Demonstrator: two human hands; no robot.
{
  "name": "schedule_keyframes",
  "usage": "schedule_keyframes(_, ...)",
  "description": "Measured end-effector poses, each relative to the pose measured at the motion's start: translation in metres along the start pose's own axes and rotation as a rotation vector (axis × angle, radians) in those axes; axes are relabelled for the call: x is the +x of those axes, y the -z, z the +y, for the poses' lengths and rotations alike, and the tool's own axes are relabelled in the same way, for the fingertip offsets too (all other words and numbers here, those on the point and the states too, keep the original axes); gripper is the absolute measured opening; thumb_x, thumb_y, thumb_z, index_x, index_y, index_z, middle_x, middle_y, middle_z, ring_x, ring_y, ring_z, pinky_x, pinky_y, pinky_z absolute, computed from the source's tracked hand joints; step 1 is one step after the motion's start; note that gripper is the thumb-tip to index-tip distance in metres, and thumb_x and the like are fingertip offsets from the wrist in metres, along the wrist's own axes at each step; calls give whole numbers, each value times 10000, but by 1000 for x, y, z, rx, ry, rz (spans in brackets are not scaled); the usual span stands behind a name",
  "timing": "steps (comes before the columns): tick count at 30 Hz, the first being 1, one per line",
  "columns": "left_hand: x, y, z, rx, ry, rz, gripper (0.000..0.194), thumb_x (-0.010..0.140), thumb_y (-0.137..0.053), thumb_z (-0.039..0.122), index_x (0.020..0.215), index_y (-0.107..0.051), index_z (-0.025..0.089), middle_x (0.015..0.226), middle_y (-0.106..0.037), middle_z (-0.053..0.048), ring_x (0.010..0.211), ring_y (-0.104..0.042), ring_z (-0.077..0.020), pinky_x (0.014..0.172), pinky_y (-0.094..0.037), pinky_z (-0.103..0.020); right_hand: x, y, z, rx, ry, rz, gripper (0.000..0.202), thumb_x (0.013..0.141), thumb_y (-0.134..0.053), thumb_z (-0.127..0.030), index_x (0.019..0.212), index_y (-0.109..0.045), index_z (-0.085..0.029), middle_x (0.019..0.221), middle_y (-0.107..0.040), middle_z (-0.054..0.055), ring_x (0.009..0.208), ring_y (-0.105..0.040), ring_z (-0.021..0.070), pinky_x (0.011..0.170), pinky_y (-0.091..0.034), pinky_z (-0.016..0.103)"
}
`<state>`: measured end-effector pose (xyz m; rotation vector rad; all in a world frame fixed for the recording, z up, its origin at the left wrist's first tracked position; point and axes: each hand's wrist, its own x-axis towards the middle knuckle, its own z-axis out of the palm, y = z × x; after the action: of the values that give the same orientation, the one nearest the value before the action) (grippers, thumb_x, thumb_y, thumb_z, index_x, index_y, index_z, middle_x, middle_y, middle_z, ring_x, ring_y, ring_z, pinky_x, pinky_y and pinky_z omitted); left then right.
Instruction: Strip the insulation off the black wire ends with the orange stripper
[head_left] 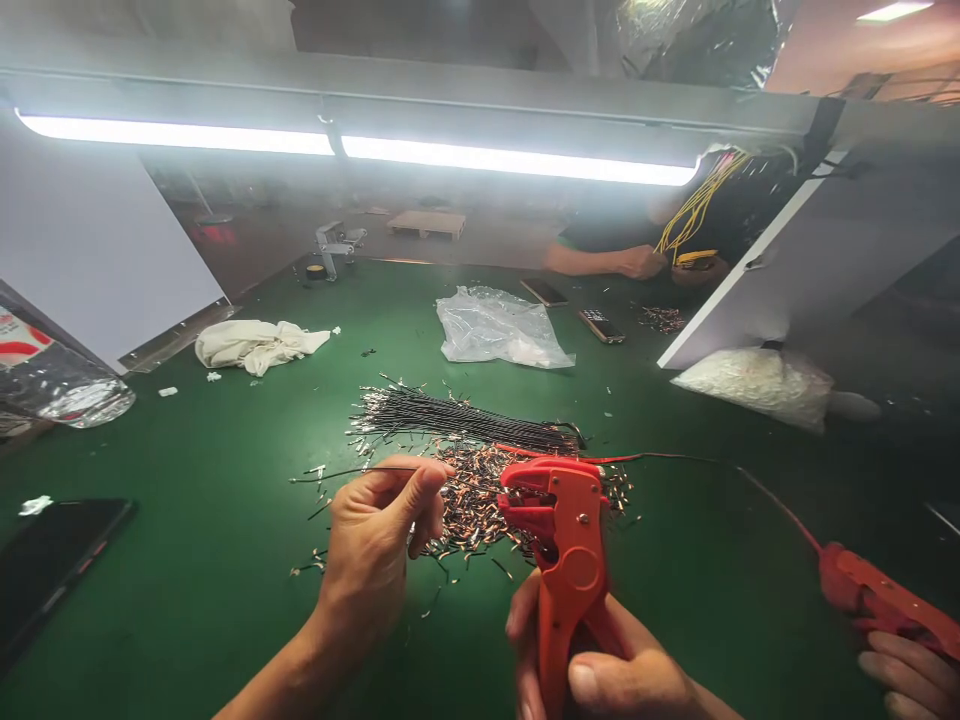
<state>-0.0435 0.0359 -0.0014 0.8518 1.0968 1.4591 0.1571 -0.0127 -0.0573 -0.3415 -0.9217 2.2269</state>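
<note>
One wire point(352, 472) is pinched in the left hand point(379, 525). Right hand point(626, 680) grips strippers point(577, 515); left of both, a bottle label point(19, 342) (unreadable).

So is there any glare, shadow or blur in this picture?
Head view: tube lights glare, with haze around them; head view: red wire stripper fairly sharp, far wooden pallet softer; head view: green table darker toward the right.

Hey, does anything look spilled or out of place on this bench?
Yes: short black-and-copper wire scraps lie scattered loosely over the green tabletop, looking spilled next to the aligned bundle of thin black wires. Nothing looks clearly damaged.
</note>
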Motion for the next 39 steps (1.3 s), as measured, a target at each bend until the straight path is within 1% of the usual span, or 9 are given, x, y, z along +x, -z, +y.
schedule_keyframes(4, -5, 3, -2, 86, -96, -2, 291, 695, -789, 457, 686, -693, 183, 442, -529, 42, 393, -415, -38, 363, -295, -127, -1, -2, -1, 19, -8, 38, 388, 799, -702, -328, 1112, -618, -114, 808, -703, 91, 701, -652, 138, 664, -486, 250)
schedule_keyframes(14, -13, 6, -1, 409, -561, 32, 98, 879, -624, 219, 785, -648, 207, 535, -541, 54, 461, -476, -56, 422, -356, -170, 0, 2, 3, 71, 9, 74, 389, 816, -694, -312, 1146, -601, -129, 802, -681, 70, 651, -671, 146, 610, -522, 266)
schedule_keyframes(17, -16, 6, -2, 475, -744, -43, 101, 873, -592, 116, 818, -628, 193, 583, -541, 46, 524, -476, -69, 473, -371, -197, 1, -2, -2, -7, 30, 131, 378, 831, -682, -331, 1149, -594, -148, 819, -668, 61, 666, -663, 150, 611, -509, 272)
schedule_keyframes(20, -20, 3, -6, 513, -845, -161, 125, 852, -579, 57, 820, -609, 174, 595, -528, 39, 552, -467, -82, 500, -374, -217, 1, -6, -11, -204, 152, 289, 304, 835, -676, -327, 1096, -603, -191, 901, -650, 55, 733, -629, 154, 654, -494, 291)
schedule_keyframes(23, -24, -1, -14, 509, -790, -239, 114, 861, -576, 79, 809, -607, 176, 569, -508, 44, 524, -458, -83, 489, -374, -216, 0, -5, -22, -425, 288, 441, 212, 848, -657, -289, 1044, -603, -228, 976, -623, 44, 803, -587, 163, 709, -482, 310)
schedule_keyframes(25, -26, -3, -21, 507, -707, -269, 112, 869, -578, 112, 786, -613, 177, 552, -497, 47, 496, -454, -80, 478, -376, -212, 0, -4, -27, -490, 310, 492, 189, 857, -644, -256, 1038, -593, -239, 967, -612, 32, 819, -579, 166, 735, -479, 319)
schedule_keyframes(29, -29, -7, -28, 535, -583, -285, 133, 862, -594, 134, 740, -622, 179, 540, -500, 48, 481, -470, -76, 470, -386, -196, 0, -6, -34, -493, 286, 524, 181, 845, -639, -241, 1011, -569, -224, 877, -608, 16, 772, -585, 167, 726, -478, 332)
schedule_keyframes(35, -31, -10, -29, 534, -526, -267, 138, 839, -609, 106, 737, -626, 198, 562, -540, 60, 469, -479, -60, 463, -396, -161, 4, -10, -32, -619, 247, 554, 160, 812, -628, -241, 949, -556, -200, 844, -586, 20, 772, -557, 174, 746, -456, 353)
schedule_keyframes(39, -31, -10, -31, 519, -518, -267, 140, 840, -606, 93, 757, -621, 206, 583, -553, 62, 483, -496, -59, 479, -414, -154, 4, -8, -27, -585, 234, 524, 157, 832, -604, -238, 967, -536, -197, 819, -558, 10, 754, -538, 165, 734, -448, 350)
